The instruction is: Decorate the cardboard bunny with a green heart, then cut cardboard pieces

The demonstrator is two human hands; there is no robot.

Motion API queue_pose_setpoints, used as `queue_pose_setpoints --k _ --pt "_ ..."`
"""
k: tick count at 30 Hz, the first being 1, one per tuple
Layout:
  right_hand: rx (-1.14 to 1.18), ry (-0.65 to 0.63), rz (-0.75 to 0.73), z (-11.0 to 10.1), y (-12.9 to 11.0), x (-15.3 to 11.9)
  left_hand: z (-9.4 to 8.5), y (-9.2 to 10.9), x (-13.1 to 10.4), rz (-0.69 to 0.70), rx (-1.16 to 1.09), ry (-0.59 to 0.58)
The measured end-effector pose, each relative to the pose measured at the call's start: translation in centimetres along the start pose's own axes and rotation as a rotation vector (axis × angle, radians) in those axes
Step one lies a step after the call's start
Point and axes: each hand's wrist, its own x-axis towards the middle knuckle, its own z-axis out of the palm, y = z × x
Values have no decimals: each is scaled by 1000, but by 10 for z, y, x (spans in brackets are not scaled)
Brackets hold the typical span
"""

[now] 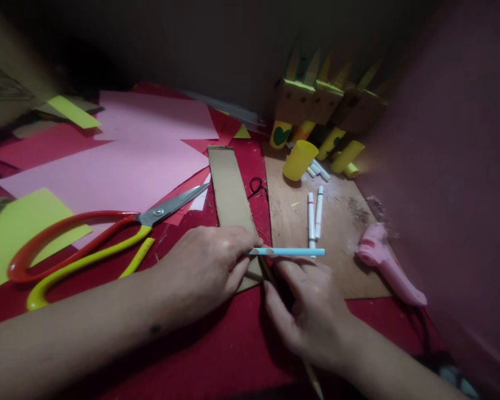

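Note:
A light-blue pencil (298, 251) with oval hollows lies level across a long cardboard strip (233, 186). My left hand (212, 258) is closed on the pencil's left end, resting on the strip. My right hand (310, 308) is just below the pencil, thumb and fingers closed around a thin pencil-like stick (314, 380) that slants out beneath the palm. The stick's upper end is near the strip's edge and partly hidden by the fingers. Large scissors (154, 214) with red and yellow handles lie open left of my left hand.
Pink paper sheets (150, 119) and yellow-green paper (37, 222) cover the left side. At right, a wooden board (287, 222) bears white markers (319, 211) and a yellow paper tube (300, 160). Cardboard figures (294, 103) stand behind; a pink glue gun (389, 264) lies at the board's edge.

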Motion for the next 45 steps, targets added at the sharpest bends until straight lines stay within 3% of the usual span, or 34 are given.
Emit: queue_pose_setpoints --k 9,32,45 --pt "-182 90 46 3 -8 -15 0 -1 0 27 27 46" --pt "-440 41 158 13 -21 -5 -6 0 5 -45 -15 -20" --pt "-512 44 129 15 -22 0 -7 2 6 -88 -38 -56"
